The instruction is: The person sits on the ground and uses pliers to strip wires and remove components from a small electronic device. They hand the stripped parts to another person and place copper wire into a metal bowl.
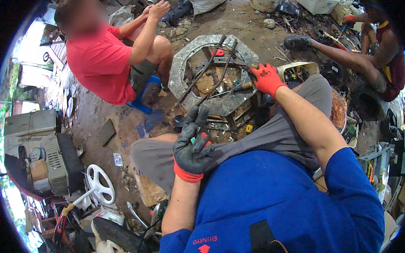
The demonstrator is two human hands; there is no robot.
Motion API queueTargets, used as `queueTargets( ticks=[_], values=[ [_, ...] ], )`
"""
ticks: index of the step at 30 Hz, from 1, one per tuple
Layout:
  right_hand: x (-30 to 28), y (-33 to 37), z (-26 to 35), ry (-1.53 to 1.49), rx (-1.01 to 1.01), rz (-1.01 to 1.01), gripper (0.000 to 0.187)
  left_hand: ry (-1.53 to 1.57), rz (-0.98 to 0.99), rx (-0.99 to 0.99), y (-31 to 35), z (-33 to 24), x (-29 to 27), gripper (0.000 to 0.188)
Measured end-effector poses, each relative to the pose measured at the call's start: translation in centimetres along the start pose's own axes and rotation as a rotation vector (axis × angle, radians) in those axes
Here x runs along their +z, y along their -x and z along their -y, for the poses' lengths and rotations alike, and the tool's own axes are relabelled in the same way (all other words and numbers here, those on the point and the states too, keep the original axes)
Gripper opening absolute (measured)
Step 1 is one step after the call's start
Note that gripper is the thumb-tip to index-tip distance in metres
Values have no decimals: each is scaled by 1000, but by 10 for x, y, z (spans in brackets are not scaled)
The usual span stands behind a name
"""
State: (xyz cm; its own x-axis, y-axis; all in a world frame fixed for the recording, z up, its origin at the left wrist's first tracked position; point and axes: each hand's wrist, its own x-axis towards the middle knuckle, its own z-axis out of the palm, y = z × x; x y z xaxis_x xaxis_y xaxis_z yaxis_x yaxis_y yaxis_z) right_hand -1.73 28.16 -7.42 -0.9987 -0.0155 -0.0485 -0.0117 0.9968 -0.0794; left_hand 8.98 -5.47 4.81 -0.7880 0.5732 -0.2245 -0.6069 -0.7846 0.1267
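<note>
My left hand, in a red glove with a dark coated palm, is turned palm up above my lap. Its fingers are partly curled around a small green piece, too small to name. At the right rim of a grey octagonal frame, my right hand in a red glove is closed on a dark metal tool; its exact kind is hard to make out. A screwdriver with a yellowish handle lies on the frame just below that hand. Two rusty bars lie across the frame's opening.
A person in a red shirt sits on a blue stool at left. Another person's leg reaches in from the right. A white steering wheel stands at lower left. A beige container sits beside my right knee.
</note>
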Motion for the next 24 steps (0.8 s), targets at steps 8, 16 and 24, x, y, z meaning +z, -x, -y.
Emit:
queueTargets(
  ticks=[8,16,24],
  values=[
    [-49,22,27,-242,-34,-206,48,-112,-91,42,-1,2,11,44],
    [-127,96,115,-553,-791,-373,50,-80,-66,-38,-19,-1,-9,46],
    [-107,90,132,-391,-898,-390,39,-240,-165,-38,-18,-4,-8,40]
  ],
)
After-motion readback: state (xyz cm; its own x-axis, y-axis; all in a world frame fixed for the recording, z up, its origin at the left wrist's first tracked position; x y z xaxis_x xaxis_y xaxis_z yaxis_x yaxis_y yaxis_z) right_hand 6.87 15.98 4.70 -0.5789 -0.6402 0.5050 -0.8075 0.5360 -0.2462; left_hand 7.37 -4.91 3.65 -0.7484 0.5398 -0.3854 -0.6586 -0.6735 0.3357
